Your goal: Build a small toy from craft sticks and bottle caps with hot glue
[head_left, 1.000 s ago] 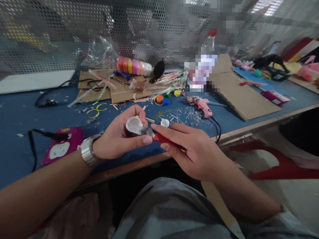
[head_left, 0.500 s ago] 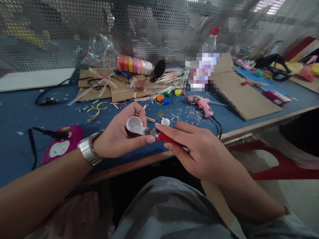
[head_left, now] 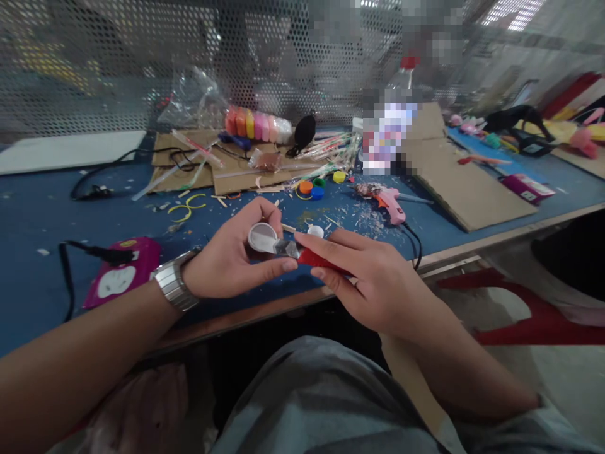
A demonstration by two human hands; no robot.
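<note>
Between the thumb and curled fingers of my left hand (head_left: 231,255) is a round white bottle cap (head_left: 256,239), its hollow side facing up. My right hand (head_left: 378,277) grips a utility knife by its red handle (head_left: 319,260), forefinger along the top and thumb below. The knife's flat silvery blade (head_left: 284,248) points left and reaches the cap's rim; whether its tip is inside the cap or just over it I cannot make out. My left thumb lies close to the blade. Another white cap (head_left: 316,232) rests on the blue table just beyond my right fingertips.
A pink glue gun (head_left: 390,203) lies right of centre, its cord trailing forward. Coloured caps (head_left: 317,192), sticks and scraps lie behind my hands. Cardboard (head_left: 472,189) and a bottle (head_left: 401,82) stand at the right; a purple power box (head_left: 123,271) with a plugged-in cord is at left.
My left hand and the white cap have shifted slightly right, towards my right hand. The knife stays at the cap in nearly the same pose. The whole view has moved a little.
</note>
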